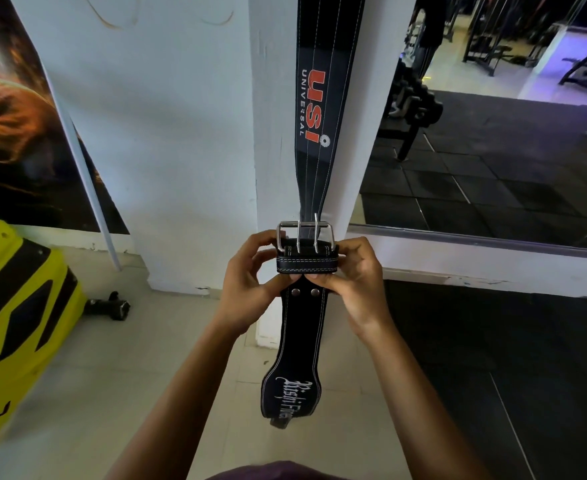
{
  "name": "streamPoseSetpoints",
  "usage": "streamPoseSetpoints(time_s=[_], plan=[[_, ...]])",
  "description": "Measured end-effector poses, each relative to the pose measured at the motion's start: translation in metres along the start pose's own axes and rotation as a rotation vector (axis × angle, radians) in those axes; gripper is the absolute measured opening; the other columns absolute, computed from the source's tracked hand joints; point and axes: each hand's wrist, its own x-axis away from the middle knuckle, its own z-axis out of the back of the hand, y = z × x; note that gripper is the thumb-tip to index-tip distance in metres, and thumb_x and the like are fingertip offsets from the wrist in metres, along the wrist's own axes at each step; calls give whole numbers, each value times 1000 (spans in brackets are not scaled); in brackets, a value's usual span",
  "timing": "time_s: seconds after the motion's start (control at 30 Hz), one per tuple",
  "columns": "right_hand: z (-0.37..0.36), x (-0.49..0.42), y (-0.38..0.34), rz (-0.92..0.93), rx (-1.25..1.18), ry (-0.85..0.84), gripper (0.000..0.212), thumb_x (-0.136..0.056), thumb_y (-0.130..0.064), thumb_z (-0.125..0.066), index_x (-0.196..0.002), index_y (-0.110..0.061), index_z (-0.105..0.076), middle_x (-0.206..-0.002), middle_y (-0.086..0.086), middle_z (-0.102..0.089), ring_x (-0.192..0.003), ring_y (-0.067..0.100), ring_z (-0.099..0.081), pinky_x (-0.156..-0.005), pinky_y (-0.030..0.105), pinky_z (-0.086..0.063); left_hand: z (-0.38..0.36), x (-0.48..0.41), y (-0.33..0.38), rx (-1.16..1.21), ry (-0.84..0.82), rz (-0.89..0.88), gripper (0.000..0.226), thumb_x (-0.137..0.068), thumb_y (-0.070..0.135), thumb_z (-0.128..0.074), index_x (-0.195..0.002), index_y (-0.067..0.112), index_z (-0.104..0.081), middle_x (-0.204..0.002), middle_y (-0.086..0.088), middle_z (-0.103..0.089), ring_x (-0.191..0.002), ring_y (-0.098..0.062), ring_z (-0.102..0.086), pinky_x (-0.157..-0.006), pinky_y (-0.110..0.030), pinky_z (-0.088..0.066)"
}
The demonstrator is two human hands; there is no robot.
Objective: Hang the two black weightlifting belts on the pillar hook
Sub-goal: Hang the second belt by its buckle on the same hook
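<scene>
One black belt (314,109) with red "USI" lettering hangs flat down the front of the white pillar (271,133); its top and the hook are out of frame. A second black belt (302,327) with white script hangs below my hands, its silver double-prong buckle (305,235) raised in front of the first belt's lower end. My left hand (247,282) and my right hand (349,275) both pinch this second belt just under the buckle, thumbs on its stitched loop.
A yellow and black machine housing (15,306) stands at the left. A small dark dumbbell (110,306) lies on the tiled floor by the pillar's base. A large mirror (493,133) fills the right wall, above black rubber flooring (493,358). A poster (15,116) covers the left wall.
</scene>
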Motion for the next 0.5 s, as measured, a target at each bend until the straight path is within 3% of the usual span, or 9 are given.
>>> streamPoseSetpoints(time_s=[0.1,0.2,0.3,0.33,0.4,0.43,0.5], plan=[[-3,-6,-7,46,42,-28,54,-67,4,-81,-108,-19,-54,-104,12,-68,-97,24,-68,-71,40,-61,-2,-7,4,-55,47,-49,74,-72,21,-78,-136,20,-41,-103,-4,-66,-98,-24,-65,-88,-57,-53],[-8,-10,-12,90,105,-65,59,-76,2,-77,-121,-25,-51,-111,7,-66,-100,15,-67,-68,26,-58,-1,-16,3,-203,12,-170,69,-79,14,-72,-140,22,-42,-104,-7,-65,-100,-26,-65,-93,-46,-52],[-9,-14,-14,114,157,-119,70,-81,-3,-75,-131,-41,-45,-124,2,-62,-110,20,-63,-72,33,-61,3,-23,-1,-266,-47,-180,55,-81,14,-68,-132,29,-55,-107,21,-58,-105,-28,-62,-85,-51,-56],[-9,-15,-14,120,181,-139,77,-82,-3,-74,-138,-43,-39,-133,-6,-57,-118,15,-60,-78,32,-61,3,-24,-3,-271,-66,-160,54,-81,15,-67,-131,31,-56,-102,28,-54,-105,-29,-61,-82,-51,-57],[-11,-17,-13,159,271,-179,87,-84,-1,-71,-149,-36,-25,-141,-27,-41,-126,-13,-45,-94,12,-47,5,-26,-5,-290,-94,-154,54,-83,14,-65,-133,33,-55,-96,32,-49,-103,-31,-60,-79,-50,-59],[-12,-18,-12,171,316,-185,85,-85,1,-70,-149,-32,-25,-139,-28,-39,-124,-20,-40,-95,4,-40,5,-28,-5,-291,-107,-154,54,-84,13,-64,-133,35,-54,-96,32,-49,-102,-32,-60,-78,-50,-59],[-12,-20,-10,164,381,-174,71,-85,4,-68,-140,-30,-41,-134,-5,-48,-119,-7,-47,-87,0,-41,5,-31,-5,-266,-129,-120,53,-84,9,-61,-129,38,-55,-97,29,-50,-101,-31,-59,-79,-51,-58]])
